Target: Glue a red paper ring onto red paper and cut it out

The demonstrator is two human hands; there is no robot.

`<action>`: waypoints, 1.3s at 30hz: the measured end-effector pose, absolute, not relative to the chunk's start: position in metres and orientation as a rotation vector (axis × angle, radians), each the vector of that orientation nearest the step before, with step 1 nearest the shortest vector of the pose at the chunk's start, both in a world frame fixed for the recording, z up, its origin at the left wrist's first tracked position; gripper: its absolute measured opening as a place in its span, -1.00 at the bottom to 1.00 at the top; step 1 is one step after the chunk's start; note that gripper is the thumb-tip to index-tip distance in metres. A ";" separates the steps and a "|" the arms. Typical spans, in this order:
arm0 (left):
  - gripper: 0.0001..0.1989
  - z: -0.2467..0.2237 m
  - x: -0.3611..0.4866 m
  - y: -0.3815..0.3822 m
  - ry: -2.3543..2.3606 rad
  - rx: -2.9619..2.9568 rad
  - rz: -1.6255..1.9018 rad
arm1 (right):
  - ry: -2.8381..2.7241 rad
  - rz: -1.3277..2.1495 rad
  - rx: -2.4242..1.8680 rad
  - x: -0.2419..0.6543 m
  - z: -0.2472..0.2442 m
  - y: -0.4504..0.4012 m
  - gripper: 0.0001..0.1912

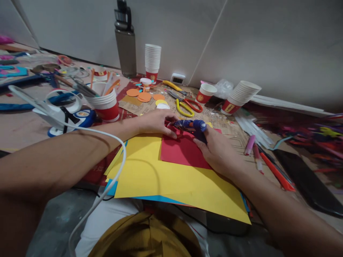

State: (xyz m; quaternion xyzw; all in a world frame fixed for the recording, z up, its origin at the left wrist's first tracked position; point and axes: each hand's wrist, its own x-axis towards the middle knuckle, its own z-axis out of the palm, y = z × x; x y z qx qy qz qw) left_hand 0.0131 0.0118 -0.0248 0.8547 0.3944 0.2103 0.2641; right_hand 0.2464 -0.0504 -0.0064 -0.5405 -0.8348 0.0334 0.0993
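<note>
My right hand (218,148) is closed around the handle of a dark blue glue gun (199,126), its nozzle pointing left. Close to that nozzle, my left hand (158,122) pinches a small red piece (173,129) between thumb and fingers; it looks like paper, but its shape is partly hidden. Under both hands lies a red sheet (184,151), on top of several yellow sheets (150,175). Blue paper (158,199) shows below the yellow edge.
Yellow-and-red-handled scissors (184,107), pliers (174,86) and orange discs (144,96) lie beyond the sheets. Stacked paper cups (241,96) lean at right. A tool-filled cup (107,107) stands left. A white cable (122,157) crosses my left arm. A black phone (308,182) lies right.
</note>
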 end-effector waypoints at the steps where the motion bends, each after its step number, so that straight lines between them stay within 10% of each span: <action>1: -0.50 -0.025 0.013 0.012 1.067 2.311 0.566 | -2.465 0.092 -1.599 0.247 -0.006 -0.051 -0.69; 39: -0.48 -0.024 0.013 0.012 1.070 2.287 0.551 | -2.439 -0.037 -1.577 0.248 0.010 -0.071 -0.76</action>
